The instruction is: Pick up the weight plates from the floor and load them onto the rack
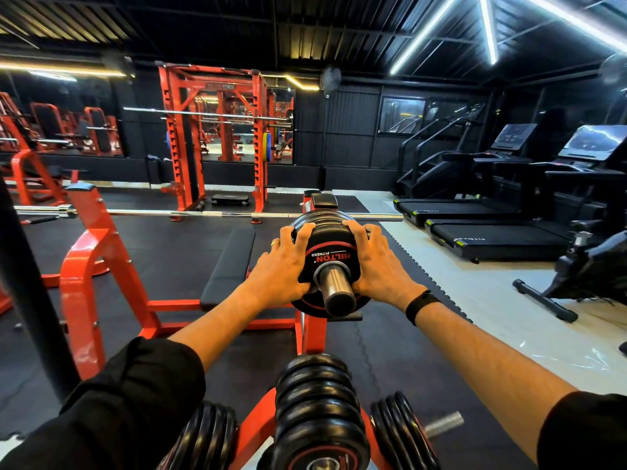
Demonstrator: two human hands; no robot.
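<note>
A black weight plate [330, 256] marked HILTON FITNESS sits on the steel peg [336, 286] at the top of the red plate rack [314, 334]. My left hand [281, 266] grips its left edge, fingers curled over the rim. My right hand [373, 262] grips its right edge the same way. More black plates stand behind it on the same peg. Lower down, a stack of plates [319, 412] fills the middle peg, with further stacks on the left peg [207, 439] and the right peg [403, 432].
A red bench press station [101, 266] with a black bench [230, 266] and a barbell [203, 213] stands ahead on the left. A red power rack [217, 137] is at the back. Treadmills [492, 232] line the right wall. A black post [30, 283] rises at the left.
</note>
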